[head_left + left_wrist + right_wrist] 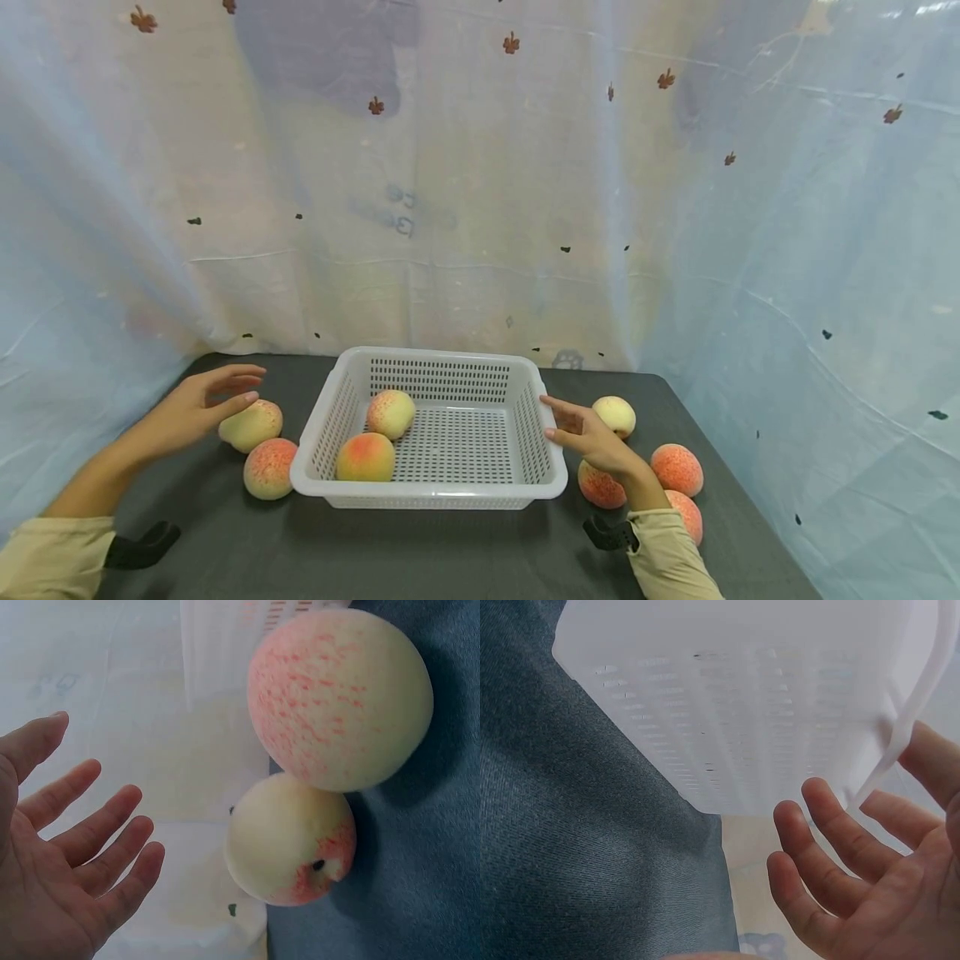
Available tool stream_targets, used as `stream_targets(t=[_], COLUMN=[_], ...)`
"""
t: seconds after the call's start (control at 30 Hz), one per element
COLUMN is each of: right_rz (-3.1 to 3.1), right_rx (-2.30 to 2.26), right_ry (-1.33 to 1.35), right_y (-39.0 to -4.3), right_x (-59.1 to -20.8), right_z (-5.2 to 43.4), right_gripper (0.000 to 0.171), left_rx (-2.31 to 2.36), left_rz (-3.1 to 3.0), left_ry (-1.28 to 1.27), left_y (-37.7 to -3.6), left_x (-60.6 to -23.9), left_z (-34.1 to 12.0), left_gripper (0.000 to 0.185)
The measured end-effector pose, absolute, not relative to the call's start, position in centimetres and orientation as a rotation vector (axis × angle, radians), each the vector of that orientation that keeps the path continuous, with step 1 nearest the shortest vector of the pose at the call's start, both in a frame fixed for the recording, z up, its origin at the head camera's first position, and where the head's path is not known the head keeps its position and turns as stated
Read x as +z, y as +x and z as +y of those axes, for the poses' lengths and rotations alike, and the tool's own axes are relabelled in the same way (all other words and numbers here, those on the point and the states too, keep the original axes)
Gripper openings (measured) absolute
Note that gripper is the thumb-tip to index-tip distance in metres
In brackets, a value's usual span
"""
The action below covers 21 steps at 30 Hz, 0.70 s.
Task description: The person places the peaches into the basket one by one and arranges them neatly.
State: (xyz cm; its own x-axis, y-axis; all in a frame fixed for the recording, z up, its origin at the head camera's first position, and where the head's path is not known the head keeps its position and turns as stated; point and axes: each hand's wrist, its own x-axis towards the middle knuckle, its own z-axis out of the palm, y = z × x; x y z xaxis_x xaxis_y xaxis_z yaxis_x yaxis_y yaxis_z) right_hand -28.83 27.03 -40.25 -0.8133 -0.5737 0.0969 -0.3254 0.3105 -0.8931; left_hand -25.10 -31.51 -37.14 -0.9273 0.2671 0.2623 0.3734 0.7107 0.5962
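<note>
A white slatted plastic basket (480, 497) sits on the dark table with two peaches inside, a speckled one (391, 414) behind a more orange one (365, 457). My left hand (197, 410) is held over the left side with fingers spread and nothing in it. Close by it lie a pale yellow peach (253, 426) and a pink-speckled peach (337, 701). At the basket's right rim (922, 690), my right hand (588, 433) has its thumb and fingertips right at the edge. In the right wrist view its other fingers (802, 889) are loosely bent outside the slatted wall.
Right of the basket are a pale peach (615, 414) and a red peach (600, 486) partly behind the right hand. Two more red peaches (677, 469) lie further right, one partly covered by the sleeve. A patterned curtain (465, 208) hangs behind the dark table (390, 558).
</note>
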Motion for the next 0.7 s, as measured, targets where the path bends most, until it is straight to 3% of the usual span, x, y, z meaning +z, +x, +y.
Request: stream_targets(t=[0.7], right_rz=[2.326], right_rx=[-1.513], right_ry=[-0.809], right_y=[-29.0], right_x=[-40.4], right_z=[27.1], right_gripper=[0.069], left_rx=[-1.042], left_rz=[-2.813], left_ry=[-0.449], left_y=[-26.8], left_x=[-40.1], left_z=[-34.4], left_gripper=[0.053])
